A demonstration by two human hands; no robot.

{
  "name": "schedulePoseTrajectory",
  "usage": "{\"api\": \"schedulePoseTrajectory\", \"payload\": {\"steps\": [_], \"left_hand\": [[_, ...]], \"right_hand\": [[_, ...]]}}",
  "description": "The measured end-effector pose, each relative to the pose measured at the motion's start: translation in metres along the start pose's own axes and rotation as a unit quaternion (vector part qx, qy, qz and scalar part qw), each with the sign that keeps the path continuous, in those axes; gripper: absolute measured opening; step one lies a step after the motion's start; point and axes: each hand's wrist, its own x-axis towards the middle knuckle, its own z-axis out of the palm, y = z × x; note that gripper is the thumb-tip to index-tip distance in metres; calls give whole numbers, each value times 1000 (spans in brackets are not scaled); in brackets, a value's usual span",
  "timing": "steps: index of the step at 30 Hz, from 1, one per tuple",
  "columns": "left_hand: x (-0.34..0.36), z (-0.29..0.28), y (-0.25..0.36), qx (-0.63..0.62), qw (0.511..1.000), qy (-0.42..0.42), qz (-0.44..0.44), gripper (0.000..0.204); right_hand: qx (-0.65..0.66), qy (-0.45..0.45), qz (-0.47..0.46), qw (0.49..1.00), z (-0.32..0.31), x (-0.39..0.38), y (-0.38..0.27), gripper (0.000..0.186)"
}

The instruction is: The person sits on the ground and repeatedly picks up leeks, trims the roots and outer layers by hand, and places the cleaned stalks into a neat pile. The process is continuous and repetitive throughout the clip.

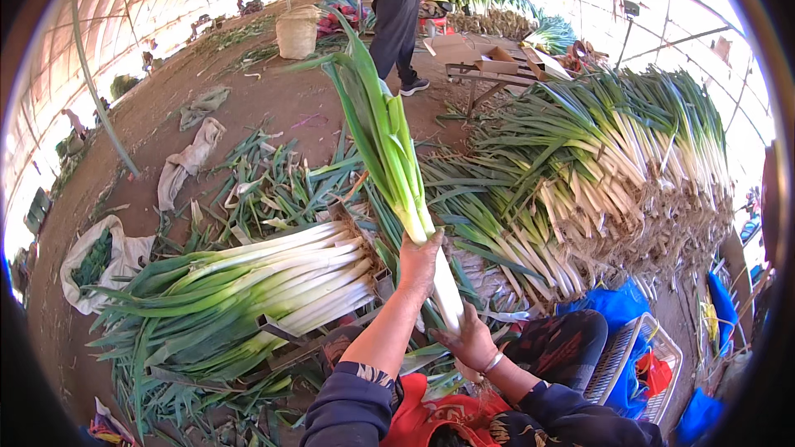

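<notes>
A thick leek [445, 285] slants up and away in front of me, its green leaves fanning out at the far end. My left hand [420, 266] is closed around the stalk where green turns to white. Lower down, my right hand [470, 341], with a bracelet at the wrist, grips the white root end; the roots themselves are hidden. To the left of my forearm lies a pile of cleaned leeks [290, 277] on a low metal rack [281, 329], white ends toward me. Untrimmed leeks with dirty roots [530, 252] lie to the right.
A tall stack of leeks [638, 149] rises at the right. Cut leaves [281, 190] litter the ground ahead. A white plastic basket [617, 356] with blue and red bags stands by my right knee. Farther off, a person [397, 16] stands near a sack [298, 31] and cardboard boxes [497, 58].
</notes>
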Motion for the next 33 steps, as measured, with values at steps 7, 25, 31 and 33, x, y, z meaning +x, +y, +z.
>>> {"api": "schedulePoseTrajectory", "payload": {"steps": [7,25,31,33], "left_hand": [[-10,6,-15,134,983,-115,44,69],[21,-50,46,-138,977,112,114,15],[0,-84,73,-239,935,198,173,13],[-15,-115,74,-263,929,144,218,17]], "right_hand": [[-136,94,-57,985,-25,44,-10,67],[153,-122,110,974,-95,-53,-19,62],[249,-108,145,951,-110,-55,14,45],[289,-86,170,938,-112,-56,20,43]]}}
